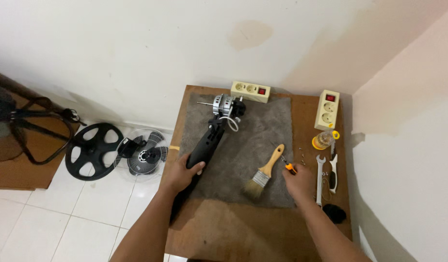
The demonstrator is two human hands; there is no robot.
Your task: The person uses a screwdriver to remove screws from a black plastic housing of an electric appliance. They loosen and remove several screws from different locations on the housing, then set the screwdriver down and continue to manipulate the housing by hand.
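Note:
My left hand (pixel 184 173) grips the black stand of a fan body (pixel 207 143) that lies on a grey cloth (pixel 255 140). The fan's bare metal motor (pixel 223 104) points toward the wall. My right hand (pixel 299 182) holds a small orange-handled screwdriver (pixel 288 165), its tip toward several small screws (pixel 300 156) at the cloth's right edge. A wooden-handled paintbrush (pixel 265 173) lies on the cloth between my hands.
On the brown wooden table (pixel 233 228) are two cream power strips (pixel 250 91) (pixel 327 109), a small oil bottle (pixel 324 139), a wrench (pixel 319 179), and pliers (pixel 333 170). A black fan base (pixel 90 150) and a fan grille (pixel 145 154) lie on the tiled floor at left.

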